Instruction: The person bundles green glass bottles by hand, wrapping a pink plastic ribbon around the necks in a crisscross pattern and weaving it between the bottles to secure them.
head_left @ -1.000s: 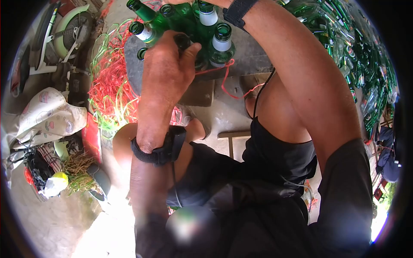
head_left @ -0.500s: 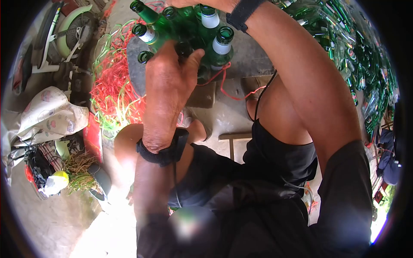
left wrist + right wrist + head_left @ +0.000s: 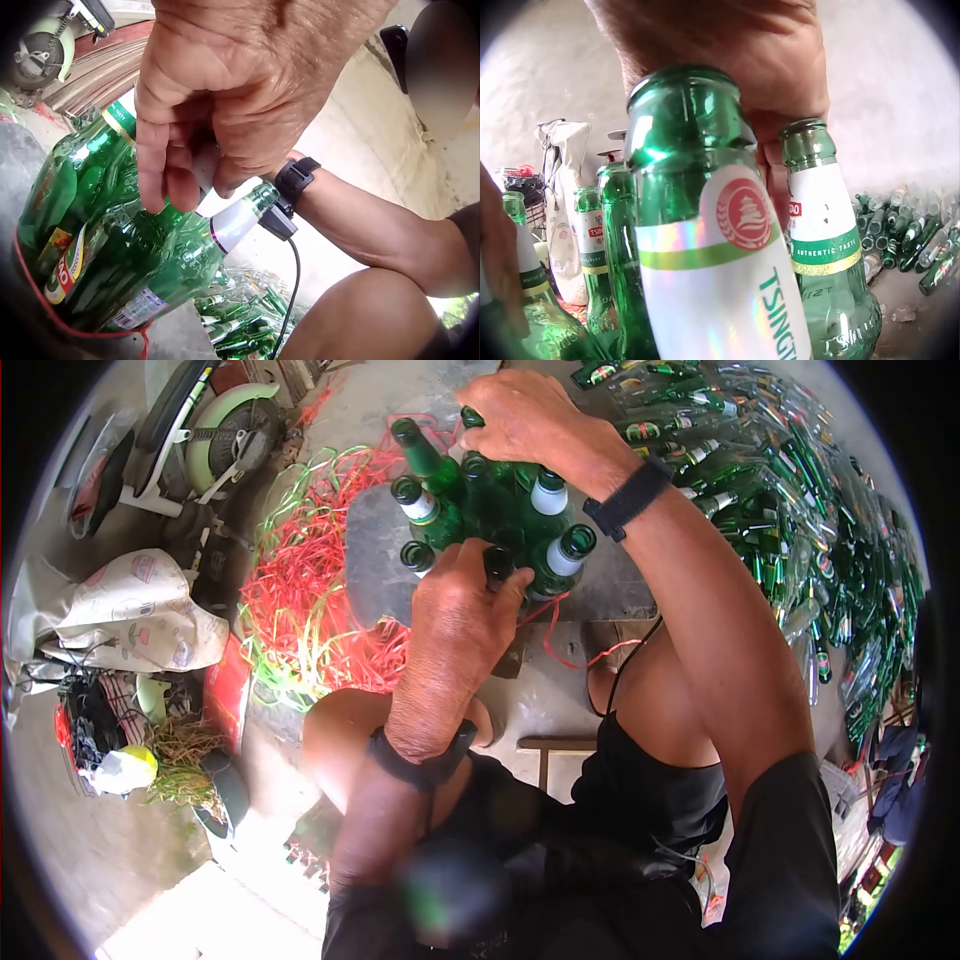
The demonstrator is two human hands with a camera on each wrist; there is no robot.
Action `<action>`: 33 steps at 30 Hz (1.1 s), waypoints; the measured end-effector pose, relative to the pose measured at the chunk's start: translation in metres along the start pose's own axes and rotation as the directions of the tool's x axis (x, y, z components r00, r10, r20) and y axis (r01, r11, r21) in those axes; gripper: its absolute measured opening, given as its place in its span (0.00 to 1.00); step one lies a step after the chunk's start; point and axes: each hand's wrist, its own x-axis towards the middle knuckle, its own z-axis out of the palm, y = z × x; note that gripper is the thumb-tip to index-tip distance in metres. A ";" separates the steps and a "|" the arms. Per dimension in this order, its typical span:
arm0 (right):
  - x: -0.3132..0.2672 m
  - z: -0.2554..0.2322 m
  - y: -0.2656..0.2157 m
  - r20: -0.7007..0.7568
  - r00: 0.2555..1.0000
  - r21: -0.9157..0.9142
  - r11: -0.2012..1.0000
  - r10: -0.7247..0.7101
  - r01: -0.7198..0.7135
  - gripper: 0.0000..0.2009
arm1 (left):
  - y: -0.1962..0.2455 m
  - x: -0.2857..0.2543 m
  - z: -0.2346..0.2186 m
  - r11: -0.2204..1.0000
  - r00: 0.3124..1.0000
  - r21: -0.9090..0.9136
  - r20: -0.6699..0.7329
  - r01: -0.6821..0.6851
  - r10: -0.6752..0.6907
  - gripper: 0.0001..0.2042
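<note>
Green bottles stand upright in a tight cluster on a dark board (image 3: 375, 560). My left hand (image 3: 455, 635) grips the neck of a near bottle (image 3: 498, 563), its fingers curled down in the left wrist view. At the far side, my right hand (image 3: 540, 425) holds the top of another bottle (image 3: 472, 418). Red string (image 3: 56, 313) runs around the lower part of the cluster, and a loose end (image 3: 560, 650) trails off the board's near edge. In the right wrist view a labelled bottle (image 3: 690, 247) partly hides the right hand (image 3: 727, 45).
Loose red and green string (image 3: 310, 600) lies heaped left of the board. A large pile of bottles (image 3: 790, 510) covers the floor at the right. A wheeled vehicle (image 3: 235, 435) and a cloth bag (image 3: 145, 610) stand at the left; the person's knees are close below.
The head view has shifted, so the bottles appear lower and further right, and the right hand shows fully. Both hands remain at the bottle cluster.
</note>
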 end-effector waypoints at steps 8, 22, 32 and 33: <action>0.004 0.004 -0.006 -0.047 0.998 -0.093 0.995 0.028 -0.032 0.15 | 0.003 -0.002 -0.003 0.991 0.994 -0.099 0.075 0.090 -0.082 0.15; -0.004 0.014 0.010 -0.167 0.977 -0.019 0.992 -0.129 0.128 0.19 | 0.002 -0.006 -0.001 0.999 0.999 -0.030 0.020 0.039 -0.038 0.15; 0.005 0.011 0.007 -0.088 0.995 -0.089 0.995 -0.044 0.036 0.23 | 0.003 -0.007 -0.002 0.990 0.994 -0.115 0.087 0.083 -0.073 0.16; 0.005 0.010 0.006 -0.088 0.995 -0.089 0.995 -0.044 0.036 0.23 | 0.003 -0.006 -0.003 0.989 0.993 -0.113 0.092 0.090 -0.080 0.16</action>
